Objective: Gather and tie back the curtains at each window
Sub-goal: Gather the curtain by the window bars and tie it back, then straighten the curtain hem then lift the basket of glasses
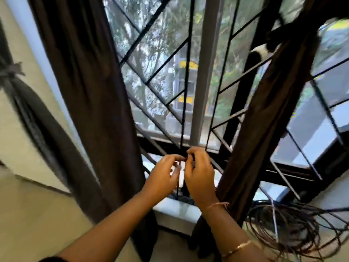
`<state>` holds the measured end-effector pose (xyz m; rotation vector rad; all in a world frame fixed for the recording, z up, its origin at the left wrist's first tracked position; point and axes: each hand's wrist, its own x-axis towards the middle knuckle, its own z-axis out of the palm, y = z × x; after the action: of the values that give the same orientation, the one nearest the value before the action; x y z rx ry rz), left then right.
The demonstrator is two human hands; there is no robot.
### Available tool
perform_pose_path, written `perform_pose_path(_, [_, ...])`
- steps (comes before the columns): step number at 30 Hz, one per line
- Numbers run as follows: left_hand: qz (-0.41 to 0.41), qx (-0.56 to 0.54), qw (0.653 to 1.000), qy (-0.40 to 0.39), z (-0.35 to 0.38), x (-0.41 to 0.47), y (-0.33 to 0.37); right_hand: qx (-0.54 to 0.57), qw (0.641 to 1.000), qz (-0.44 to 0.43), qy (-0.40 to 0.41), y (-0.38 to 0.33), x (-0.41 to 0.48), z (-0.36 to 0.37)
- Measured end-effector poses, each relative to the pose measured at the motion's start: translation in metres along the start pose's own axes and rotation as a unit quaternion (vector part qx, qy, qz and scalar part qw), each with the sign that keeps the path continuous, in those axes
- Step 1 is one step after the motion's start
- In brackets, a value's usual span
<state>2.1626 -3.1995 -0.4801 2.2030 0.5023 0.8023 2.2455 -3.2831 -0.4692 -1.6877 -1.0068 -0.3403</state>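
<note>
The window grille [164, 59] fills the far side of the view, its dark bars crossing over glass with trees and a building beyond. Two dark brown curtains frame it. The left curtain [90, 91] hangs full and loose down past the sill [175, 210], with no band round it that I can see. The right curtain [268, 114] is already drawn into a narrow, slanting bundle, probably so it can be bound. At the far left a third curtain [37, 118] is cinched by a grey tie [11, 71], which looks like the finish wanted at this window too.

A loose coil of wires [294, 229] lies low on the right, just beside the foot of the right curtain. It is close enough to snag the cloth if that is swung about.

Between the two curtains, near the sill, both hands meet in front of a vertical bar [184, 110]. The left hand [164, 176] has thumb and forefinger brought together, and the right hand [200, 174] has its fingers curled in against the same spot. Both seem to nip a dark strand [186, 158], too small and blurred to name surely. I judge it is a cord being readied or unpicked at the bar, since neither hand touches either curtain. The hands are held close so the fingertips can work one small point.
</note>
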Motion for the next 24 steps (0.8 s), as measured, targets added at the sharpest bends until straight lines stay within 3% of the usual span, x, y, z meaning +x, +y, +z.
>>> perform_pose_path(6, [0.013, 0.01, 0.995, 0.102, -0.062, -0.031, -0.036, 0.049, 0.997, -0.019, -0.052, -0.044, -0.012, 0.064])
perform_pose_path(12, [0.006, 0.013, 0.978, 0.209, -0.157, -0.046, -0.095, 0.075, 0.995, -0.044, -0.048, -0.114, -0.028, 0.157])
perform_pose_path(15, [-0.025, 0.009, 0.971, 0.236, -0.201, -0.051, -0.136, 0.08, 0.99, -0.051, -0.101, -0.138, -0.039, 0.209])
perform_pose_path(20, [-0.055, 0.045, 0.979, 0.193, -0.248, -0.062, -0.201, 0.056, 0.984, -0.013, -0.167, -0.146, -0.054, 0.289])
perform_pose_path(24, [-0.102, 0.054, 0.985, 0.125, -0.265, -0.061, -0.24, 0.052, 0.969, 0.151, -0.191, -0.13, -0.054, 0.333])
